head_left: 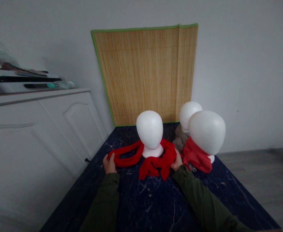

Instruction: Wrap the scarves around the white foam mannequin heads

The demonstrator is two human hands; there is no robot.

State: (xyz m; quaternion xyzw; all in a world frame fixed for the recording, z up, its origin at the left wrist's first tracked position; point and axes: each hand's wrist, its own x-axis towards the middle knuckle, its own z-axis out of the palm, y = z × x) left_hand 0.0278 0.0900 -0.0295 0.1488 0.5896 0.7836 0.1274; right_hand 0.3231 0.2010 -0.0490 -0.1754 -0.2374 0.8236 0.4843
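A white mannequin head (149, 129) stands upright on the dark blue marbled table. Behind its neck runs a bright red scarf (129, 161), with one part looped out to the left and the other coming forward on the right. My left hand (109, 163) is closed on the scarf's loop at the left. On the other side, my right hand (177, 160) grips the scarf's right part near its bunched end. That end lies on the table in front of the head's base.
At right, another white head (207, 130) wears a coral red cloth (197, 156). Behind it stands a third head (188, 112) with a grey-brown cloth (180, 138). A bamboo mat (146, 74) hangs at the back wall. White cabinets (59, 129) border the left side.
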